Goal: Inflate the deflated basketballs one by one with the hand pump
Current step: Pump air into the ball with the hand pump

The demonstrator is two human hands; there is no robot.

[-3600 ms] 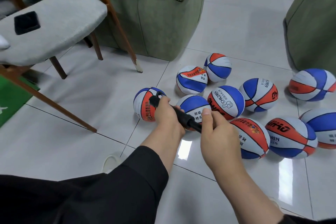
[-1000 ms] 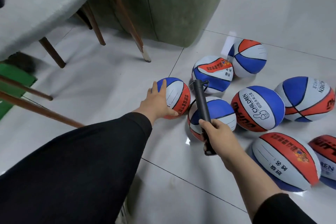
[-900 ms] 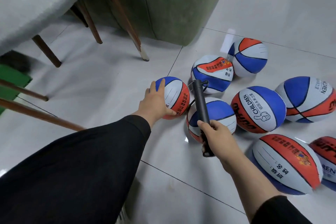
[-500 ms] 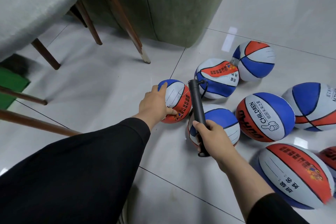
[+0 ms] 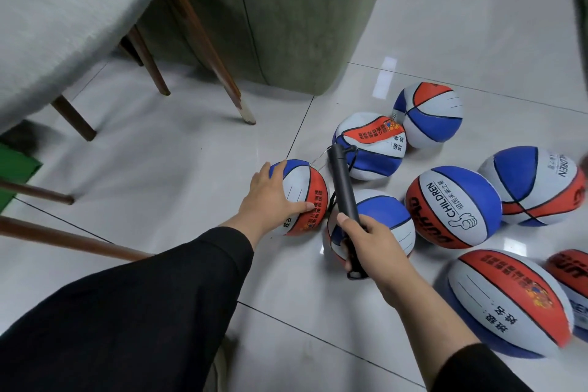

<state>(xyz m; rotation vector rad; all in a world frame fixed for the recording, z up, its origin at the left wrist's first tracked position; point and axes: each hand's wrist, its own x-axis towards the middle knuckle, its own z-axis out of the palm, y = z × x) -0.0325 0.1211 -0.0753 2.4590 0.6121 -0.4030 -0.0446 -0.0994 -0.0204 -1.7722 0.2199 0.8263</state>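
The left hand point(image 5: 270, 199), which a few seconds earlier had gripped the black cylindrical hand pump point(image 5: 342, 191) together with the right, had let go of it and now lay with fingers spread over the small red, white and blue basketball point(image 5: 302, 197) at the left edge of the cluster, palm on its near side and thumb on its red panel. The right hand point(image 5: 369, 245) alone held the pump, fingers curled round its lower end, the barrel pointing up and away over a dented blue and white ball point(image 5: 385, 216). A thin needle at the pump's top appeared to reach toward the held ball; whether it was seated in the valve could not be told. Over the last second the hands had barely shifted, though the view had drifted.

That suggested pumping had paused, and the person was probably either feeling this ball's firmness or steadying it. Other balls on the glossy white tiled floor point(image 5: 178, 169) looked sagging, notably the creased one point(image 5: 372, 143) beyond the pump, so much work likely remained.
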